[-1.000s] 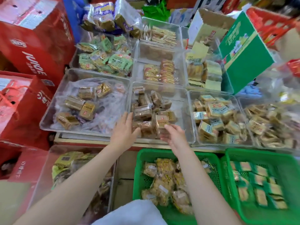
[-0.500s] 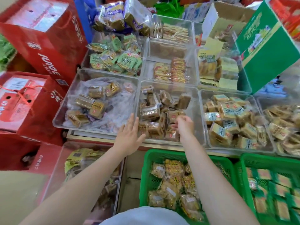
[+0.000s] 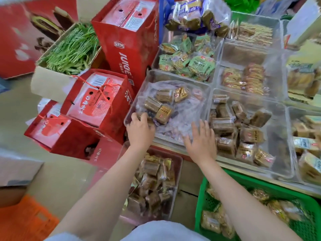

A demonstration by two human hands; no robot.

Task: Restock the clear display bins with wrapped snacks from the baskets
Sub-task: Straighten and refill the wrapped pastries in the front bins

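Note:
The near-left clear bin point(image 3: 137, 96), lined with crumpled clear plastic, holds a few brown and gold wrapped snacks point(image 3: 163, 112). My left hand point(image 3: 140, 131) is at its near-left corner, fingers curled over the rim. Over the near rim by its right corner lies my right hand point(image 3: 201, 140), fingers spread and holding nothing. To the right, the middle clear bin point(image 3: 279, 153) contains several brown wrapped snacks point(image 3: 222, 125). Under my left forearm, a pinkish basket point(image 3: 179, 164) is full of similar snacks point(image 3: 151, 185). A green basket point(image 3: 201, 197) of yellow-wrapped snacks sits under my right arm.
Red juice cartons point(image 3: 128, 40) and red gift boxes point(image 3: 97, 100) stack close to the bin's left side. A cardboard box of green stalks point(image 3: 73, 47) stands behind them. An orange crate point(image 3: 22, 221) is on the floor at lower left. More filled bins point(image 3: 191, 61) lie behind.
Both hands left the middle bin and moved left to the near edge of the left bin. The view swung left, bringing the red boxes and the floor into sight.

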